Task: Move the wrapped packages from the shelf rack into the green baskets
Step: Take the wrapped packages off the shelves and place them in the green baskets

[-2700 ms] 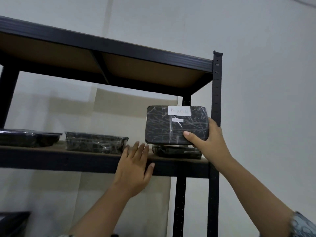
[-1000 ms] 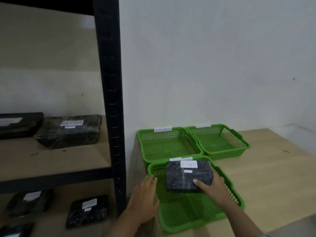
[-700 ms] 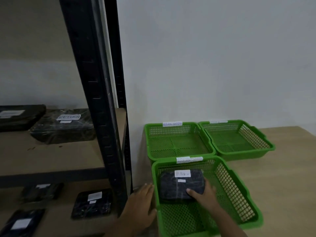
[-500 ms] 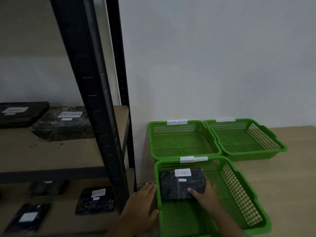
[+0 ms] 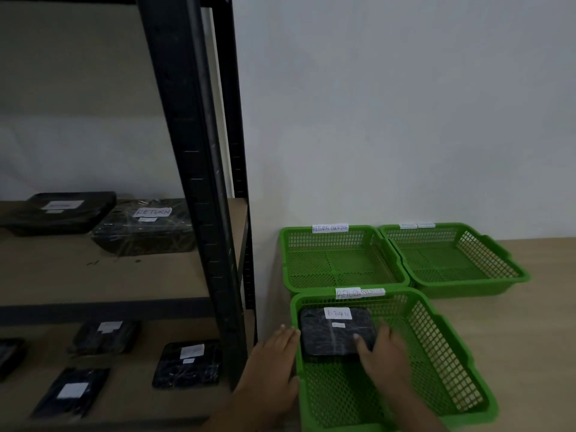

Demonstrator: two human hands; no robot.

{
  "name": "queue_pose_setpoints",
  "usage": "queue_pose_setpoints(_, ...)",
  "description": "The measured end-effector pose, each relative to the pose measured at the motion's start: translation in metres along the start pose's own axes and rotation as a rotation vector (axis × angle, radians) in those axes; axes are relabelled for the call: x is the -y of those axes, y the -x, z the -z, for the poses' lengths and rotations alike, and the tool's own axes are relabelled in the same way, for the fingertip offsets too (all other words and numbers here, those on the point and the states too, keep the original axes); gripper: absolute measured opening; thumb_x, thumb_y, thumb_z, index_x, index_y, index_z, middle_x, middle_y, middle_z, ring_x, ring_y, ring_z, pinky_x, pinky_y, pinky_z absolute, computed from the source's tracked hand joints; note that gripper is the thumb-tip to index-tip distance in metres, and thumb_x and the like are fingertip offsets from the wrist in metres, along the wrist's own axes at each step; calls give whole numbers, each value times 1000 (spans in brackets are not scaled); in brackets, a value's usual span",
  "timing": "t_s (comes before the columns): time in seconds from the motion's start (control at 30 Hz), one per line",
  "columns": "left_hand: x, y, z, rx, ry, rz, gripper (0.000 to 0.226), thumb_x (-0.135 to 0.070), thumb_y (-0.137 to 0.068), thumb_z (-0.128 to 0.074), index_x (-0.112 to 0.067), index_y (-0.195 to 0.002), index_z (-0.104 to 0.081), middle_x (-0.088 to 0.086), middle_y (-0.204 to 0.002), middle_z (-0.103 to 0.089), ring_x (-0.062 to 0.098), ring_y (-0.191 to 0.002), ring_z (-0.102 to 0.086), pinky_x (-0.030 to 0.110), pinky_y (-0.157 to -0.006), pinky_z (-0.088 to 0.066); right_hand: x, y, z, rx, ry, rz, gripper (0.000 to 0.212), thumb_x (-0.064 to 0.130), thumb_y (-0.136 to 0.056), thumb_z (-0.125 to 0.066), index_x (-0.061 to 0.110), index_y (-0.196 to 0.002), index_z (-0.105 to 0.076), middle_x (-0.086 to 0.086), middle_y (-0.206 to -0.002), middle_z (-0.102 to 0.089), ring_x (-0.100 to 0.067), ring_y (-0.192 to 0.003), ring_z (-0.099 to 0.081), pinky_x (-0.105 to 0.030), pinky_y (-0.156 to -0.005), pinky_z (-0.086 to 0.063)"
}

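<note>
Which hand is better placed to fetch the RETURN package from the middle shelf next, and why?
Left. The left hand rests free on the near basket rim, beside the rack, while the right hand touches the delivered package.

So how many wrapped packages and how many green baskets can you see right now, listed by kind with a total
Wrapped packages on the rack: 7, one cut off at the left edge
Wrapped packages in a basket: 1
Green baskets: 3
Total: 11
</note>
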State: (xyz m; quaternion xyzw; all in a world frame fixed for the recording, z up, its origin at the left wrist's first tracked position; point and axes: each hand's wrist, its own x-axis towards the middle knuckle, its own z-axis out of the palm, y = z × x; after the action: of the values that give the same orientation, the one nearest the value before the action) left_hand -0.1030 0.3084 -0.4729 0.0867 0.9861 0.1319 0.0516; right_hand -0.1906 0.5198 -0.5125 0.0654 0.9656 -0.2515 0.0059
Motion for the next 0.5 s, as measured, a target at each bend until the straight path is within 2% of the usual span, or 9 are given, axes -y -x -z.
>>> queue_pose_setpoints(0.1,-2,9,6,-35,-45,-33,73,-36,-90,-42,-16,-149,-5,0,-157,-4,15,-142,3,37,-115,-7,4,16,9,-32,71,97,66,52,-88,-50,14,-140,-34,-9,-123,-51,-21,-112,-49,-34,-93,-46)
queue_pose_setpoints(0.17,-3,18,12,-56,-73,-51,72,-35,-90,-41,-14,-149,-4,2,-157,-3,17,-142,3,37,-116,-2,8,31,14,-27,146,156,65,53,-89,-46,16,-141,-32,-7,-129,-48,-21,-117,-46,-33,-98,-42)
queue_pose_setpoints(0.3,0,39,28,-107,-122,-84,73,-34,-90,-42,-14,-149,-3,2,-157,-4,17,-142,3,36,-116,1,24,69,23,-14,226,262,65,52,-92,-41,16,-144,-29,-7,-149,-33,-26,-139,-26,-41,-114,-24)
queue_pose_setpoints(0.5,13,91,60,-184,-168,-154,71,-31,-91,-41,-12,-149,-5,3,-157,-5,16,-142,4,35,-115,2,81,132,44,-54,278,404,65,52,-94,-34,17,-147,-22,-4,-157,-18,-23,-146,-7,-43,-117,-9)
